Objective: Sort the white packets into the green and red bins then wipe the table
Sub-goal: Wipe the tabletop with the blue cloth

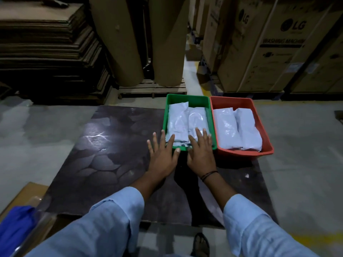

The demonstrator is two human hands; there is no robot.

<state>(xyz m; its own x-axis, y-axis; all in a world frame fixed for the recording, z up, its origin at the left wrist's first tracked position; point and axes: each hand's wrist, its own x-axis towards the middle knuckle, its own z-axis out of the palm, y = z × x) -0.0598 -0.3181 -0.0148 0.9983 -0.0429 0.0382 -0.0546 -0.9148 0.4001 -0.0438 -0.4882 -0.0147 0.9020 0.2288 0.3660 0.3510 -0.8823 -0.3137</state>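
Observation:
A green bin (187, 99) stands on the dark table (104, 164) at its far right, with white packets (179, 123) lying inside. Right beside it sits a red bin (232, 101) holding two white packets (235, 127). My left hand (162, 154) lies flat with fingers spread over the green bin's near left corner, its fingertips on a packet. My right hand (201, 149) rests palm down over the bin's near edge, fingers on the right packet. Neither hand grips anything.
A blue cloth (14, 225) lies at the lower left beside a cardboard sheet (24, 193). Behind the table are stacked cardboard (46, 52), two large paper rolls (167, 39) on a pallet, and boxed washing machines (274, 52). A sandalled foot (201, 243) is below the table's near edge.

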